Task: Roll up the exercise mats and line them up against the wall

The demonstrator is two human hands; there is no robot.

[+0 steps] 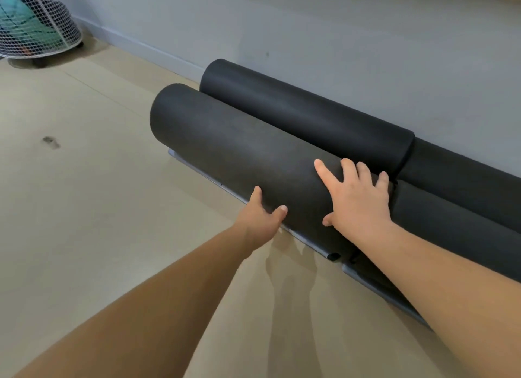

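A beige floor (84, 208) met a grey wall (338, 53). Four black rolled mats lay along the wall in two rows. Two touched the wall end to end: a far mat (296, 109) and a second mat (465, 174) to its right. Two more lay just in front of them, one row out from the wall: the near mat (225, 143) and a right mat (465, 231). A grey flap (197, 167) showed flat on the floor under the near mat, on the side away from the wall.

The right hand (358, 197) lay flat on top of the near mat, fingers spread wide and holding nothing. The left hand (263, 217) pressed the mat's side away from the wall, thumb and one finger splayed; its other fingers were hidden.

A white mesh basket (36, 25) stood by the wall, well apart from the mats.
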